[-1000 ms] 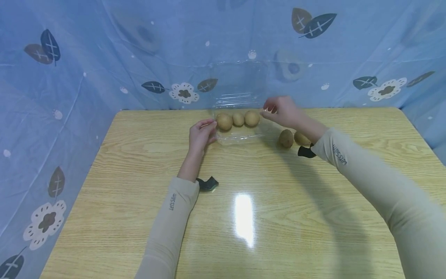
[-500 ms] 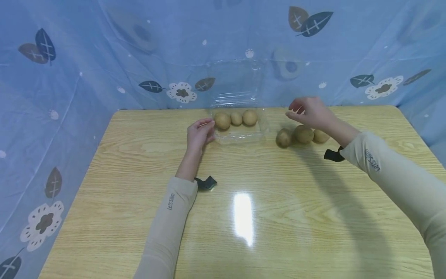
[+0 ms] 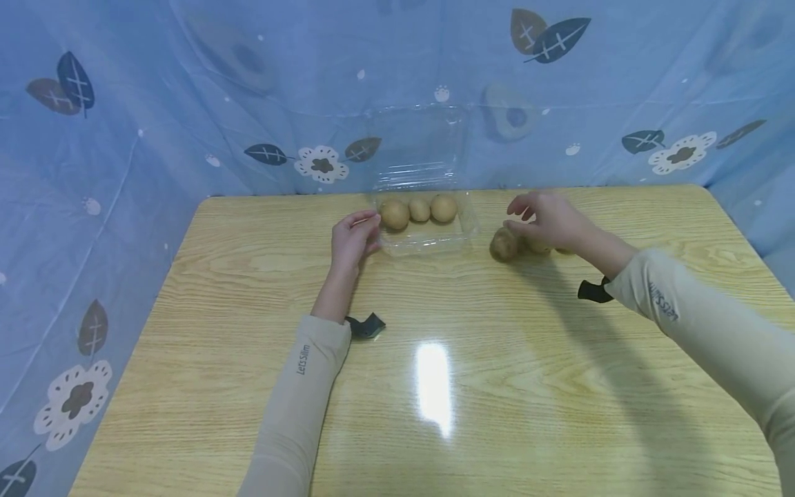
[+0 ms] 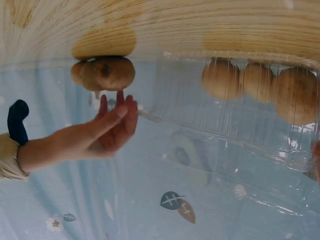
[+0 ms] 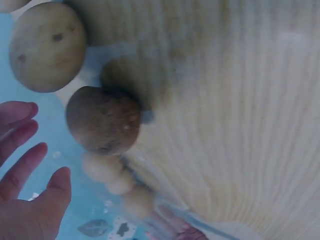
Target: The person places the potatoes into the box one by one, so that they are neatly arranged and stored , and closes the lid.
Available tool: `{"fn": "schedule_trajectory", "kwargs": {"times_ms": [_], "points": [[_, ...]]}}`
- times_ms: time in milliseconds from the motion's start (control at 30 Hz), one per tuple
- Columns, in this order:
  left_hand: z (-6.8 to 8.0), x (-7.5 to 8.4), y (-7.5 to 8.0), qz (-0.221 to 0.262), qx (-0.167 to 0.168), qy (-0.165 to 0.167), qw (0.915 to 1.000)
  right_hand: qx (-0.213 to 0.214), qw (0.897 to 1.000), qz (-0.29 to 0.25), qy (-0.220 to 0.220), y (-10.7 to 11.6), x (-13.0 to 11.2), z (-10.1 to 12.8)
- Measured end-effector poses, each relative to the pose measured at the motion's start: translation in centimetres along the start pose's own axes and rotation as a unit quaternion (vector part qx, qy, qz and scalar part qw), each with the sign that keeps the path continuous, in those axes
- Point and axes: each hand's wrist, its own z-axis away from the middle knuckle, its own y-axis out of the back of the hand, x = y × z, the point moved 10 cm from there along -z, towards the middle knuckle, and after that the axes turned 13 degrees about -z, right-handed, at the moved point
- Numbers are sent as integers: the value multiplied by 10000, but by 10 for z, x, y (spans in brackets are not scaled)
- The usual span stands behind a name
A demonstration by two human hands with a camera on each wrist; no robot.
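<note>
Wooden table (image 3: 248,276): our left hand (image 3: 351,241) pinches the clear tray (image 3: 428,241); our right hand (image 3: 546,219), loosely spread and holding nothing, nears a potato (image 3: 503,244) that may roll if nudged.

Beige long sleeves (image 3: 298,386) with small dark lettering and black wrist straps (image 3: 366,325); hands bare.

Three brown potatoes (image 3: 419,210) lie in a row inside the clear plastic box (image 3: 428,238), whose lid stands open. Another potato (image 3: 504,244) lies on the table just right of it, with perhaps two more behind.
</note>
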Motion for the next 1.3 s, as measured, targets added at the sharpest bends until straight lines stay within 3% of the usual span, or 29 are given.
{"fn": "schedule_trajectory", "kwargs": {"times_ms": [167,400,733,967,1300], "points": [[1,0,1,-21,25,-31,10000,-124,9993,150,331,-13,-4,4],[2,1,2,-89,35,-47,9999,-171,9989,172,395,-19,-6,5],[2,-1,3,-33,70,-71,9999,-548,9971,483,216,-32,-7,6],[3,0,1,-18,47,-82,10000,-1091,9938,181,-129,-46,-4,10],[1,1,0,-32,-6,-99,9999,-768,9967,275,-38,-41,-6,8]]}}
